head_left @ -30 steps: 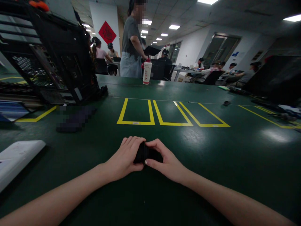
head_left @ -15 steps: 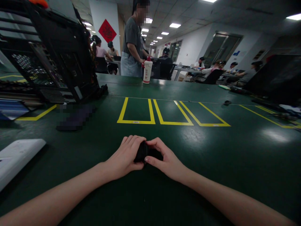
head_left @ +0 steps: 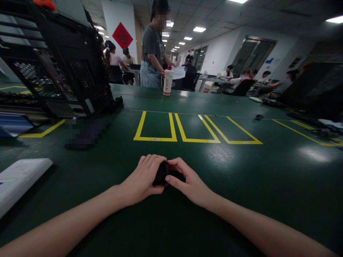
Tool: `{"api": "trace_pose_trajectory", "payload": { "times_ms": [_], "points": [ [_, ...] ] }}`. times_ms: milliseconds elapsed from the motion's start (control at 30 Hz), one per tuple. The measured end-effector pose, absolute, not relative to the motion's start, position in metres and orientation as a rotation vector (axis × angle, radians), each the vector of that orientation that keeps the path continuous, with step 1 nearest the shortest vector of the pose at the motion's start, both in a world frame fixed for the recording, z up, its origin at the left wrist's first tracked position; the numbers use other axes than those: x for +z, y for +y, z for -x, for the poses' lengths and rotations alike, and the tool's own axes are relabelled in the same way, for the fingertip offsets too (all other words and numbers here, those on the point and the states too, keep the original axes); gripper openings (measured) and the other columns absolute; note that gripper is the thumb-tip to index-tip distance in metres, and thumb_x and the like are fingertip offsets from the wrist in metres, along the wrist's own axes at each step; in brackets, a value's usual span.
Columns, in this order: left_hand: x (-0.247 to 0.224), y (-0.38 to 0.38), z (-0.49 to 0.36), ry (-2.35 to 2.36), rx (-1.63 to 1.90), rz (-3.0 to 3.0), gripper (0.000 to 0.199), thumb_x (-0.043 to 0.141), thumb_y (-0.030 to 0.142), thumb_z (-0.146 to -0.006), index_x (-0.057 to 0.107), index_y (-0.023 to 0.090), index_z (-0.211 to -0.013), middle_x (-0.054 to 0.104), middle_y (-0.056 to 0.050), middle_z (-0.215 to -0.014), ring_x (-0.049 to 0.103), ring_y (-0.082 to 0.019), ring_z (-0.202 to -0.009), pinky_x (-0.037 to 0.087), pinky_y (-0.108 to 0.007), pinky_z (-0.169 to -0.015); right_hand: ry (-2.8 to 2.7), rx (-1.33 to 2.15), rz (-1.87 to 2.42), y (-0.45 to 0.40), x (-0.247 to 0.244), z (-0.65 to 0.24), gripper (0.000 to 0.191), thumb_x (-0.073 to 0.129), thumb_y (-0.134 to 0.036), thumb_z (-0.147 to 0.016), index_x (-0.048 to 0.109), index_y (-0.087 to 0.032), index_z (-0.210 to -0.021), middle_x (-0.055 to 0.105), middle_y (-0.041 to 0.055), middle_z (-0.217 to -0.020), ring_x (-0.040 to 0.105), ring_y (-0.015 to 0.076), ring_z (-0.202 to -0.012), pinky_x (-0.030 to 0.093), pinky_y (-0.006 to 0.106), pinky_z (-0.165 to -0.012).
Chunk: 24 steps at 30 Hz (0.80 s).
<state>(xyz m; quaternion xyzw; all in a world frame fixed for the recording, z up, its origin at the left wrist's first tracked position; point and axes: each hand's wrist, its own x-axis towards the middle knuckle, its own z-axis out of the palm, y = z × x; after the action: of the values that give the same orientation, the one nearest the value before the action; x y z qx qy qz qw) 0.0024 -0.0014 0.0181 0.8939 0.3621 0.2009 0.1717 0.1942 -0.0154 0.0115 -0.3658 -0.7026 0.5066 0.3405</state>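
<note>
A small black object (head_left: 161, 174) rests on the dark green table (head_left: 171, 221), between my two hands near the middle. My left hand (head_left: 146, 175) is wrapped over its left side, with the thumb along the near edge. From the right, the fingertips and thumb of my right hand (head_left: 184, 177) pinch its right edge. Much of the object is hidden under my fingers, so its exact kind cannot be made out.
Yellow tape outlines (head_left: 155, 139) lie beyond my hands. A white bottle (head_left: 168, 81) stands at the table's far edge, near a standing person (head_left: 152, 46). An open black computer case (head_left: 72, 64) and a white box (head_left: 21, 178) are at left; a dark monitor (head_left: 316, 89) is at right.
The standing person beyond the table has turned slightly, and a white sheet now shows by their hands. My hands and the black object look almost unmoved.
</note>
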Motion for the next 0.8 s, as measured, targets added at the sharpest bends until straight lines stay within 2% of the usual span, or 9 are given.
{"api": "trace_pose_trajectory", "payload": {
  "times_ms": [133,233,300,433,567,667,800],
  "points": [
    [0.0173,-0.0027,-0.0019,1.031,0.563,-2.544,0.059,0.067,0.014,-0.071,0.032,0.021,-0.119,0.049,-0.008,-0.115,0.048,-0.026,-0.101,0.039,-0.041,-0.084,-1.856,1.265,0.926,-0.0157,0.0106,-0.1967,0.03,0.063,-0.023,-0.079,0.048,-0.024,-0.105,0.053,0.0011,-0.102,0.054,0.0178,-0.098,0.046,0.037,-0.087],
    [0.0179,-0.0027,-0.0016,1.027,0.579,-2.54,0.057,0.066,0.016,-0.073,0.033,0.022,-0.119,0.05,-0.007,-0.114,0.049,-0.026,-0.101,0.039,-0.041,-0.084,-1.802,1.311,0.93,-0.016,0.0103,-0.1954,0.021,0.058,-0.028,-0.083,0.049,-0.024,-0.101,0.053,0.0009,-0.099,0.055,0.0171,-0.095,0.048,0.036,-0.083],
    [0.0191,-0.0026,-0.0014,1.02,0.592,-2.534,0.055,0.065,0.018,-0.074,0.034,0.022,-0.119,0.051,-0.007,-0.114,0.049,-0.026,-0.101,0.039,-0.04,-0.084,-1.77,1.345,0.945,-0.0163,0.0112,-0.1938,0.018,0.056,-0.027,-0.085,0.049,-0.023,-0.102,0.054,0.0015,-0.1,0.055,0.017,-0.097,0.048,0.036,-0.085],
    [0.0205,-0.0027,-0.001,1.01,0.587,-2.53,0.054,0.065,0.019,-0.075,0.034,0.022,-0.119,0.051,-0.007,-0.114,0.049,-0.025,-0.1,0.04,-0.04,-0.084,-1.771,1.336,1.016,-0.0165,0.0137,-0.1929,0.028,0.057,-0.026,-0.084,0.046,-0.022,-0.11,0.054,0.0045,-0.11,0.052,0.0189,-0.107,0.042,0.041,-0.095],
    [0.0182,-0.0024,-0.0009,1.021,0.591,-2.532,0.057,0.066,0.017,-0.073,0.034,0.021,-0.12,0.051,-0.007,-0.113,0.049,-0.026,-0.101,0.04,-0.04,-0.084,-1.839,1.332,0.952,-0.0145,0.0129,-0.1957,0.028,0.06,-0.023,-0.082,0.048,-0.021,-0.106,0.055,0.0037,-0.106,0.054,0.0184,-0.104,0.043,0.04,-0.093],
    [0.0162,-0.002,-0.001,1.041,0.582,-2.538,0.06,0.067,0.016,-0.071,0.033,0.021,-0.12,0.05,-0.008,-0.115,0.048,-0.027,-0.101,0.04,-0.041,-0.084,-1.856,1.297,0.912,-0.0132,0.0102,-0.1971,0.035,0.066,-0.02,-0.077,0.047,-0.023,-0.105,0.054,0.0017,-0.103,0.054,0.0178,-0.101,0.044,0.038,-0.09],
    [0.0159,-0.0014,-0.002,1.04,0.584,-2.569,0.058,0.067,0.017,-0.072,0.033,0.019,-0.119,0.05,-0.009,-0.113,0.048,-0.027,-0.1,0.039,-0.041,-0.084,-1.769,1.354,0.889,-0.0133,0.0073,-0.1958,0.021,0.058,-0.027,-0.083,0.048,-0.023,-0.101,0.055,0.0012,-0.099,0.055,0.0165,-0.097,0.046,0.035,-0.084]
  ]
}}
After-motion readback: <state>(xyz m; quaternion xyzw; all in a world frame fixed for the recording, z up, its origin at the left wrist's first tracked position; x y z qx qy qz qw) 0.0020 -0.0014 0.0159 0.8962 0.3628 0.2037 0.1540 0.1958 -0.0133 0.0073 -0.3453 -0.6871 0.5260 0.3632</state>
